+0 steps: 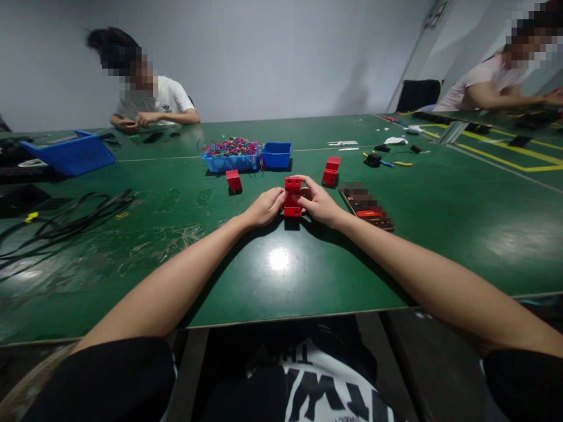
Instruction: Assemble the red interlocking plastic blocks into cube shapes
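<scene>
Between my two hands a red block (292,186) stands upright on the green table, with small dark holes in its upper and lower faces. My left hand (266,206) pinches its left side with thumb and fingers together. Around its right side my right hand (317,200) is closed, thumb on the front and fingers behind, partly hidden. Further off to the left sits a single red cube (234,181). To the right, just beyond my right hand, is a stepped red block (331,172).
A blue bin (232,162) full of coloured wires adjoins a smaller blue bin (277,156). A phone (366,206) lies right of my hands. Black cables (79,214) spread at left near a tilted blue tray (73,155). Two people sit across the table.
</scene>
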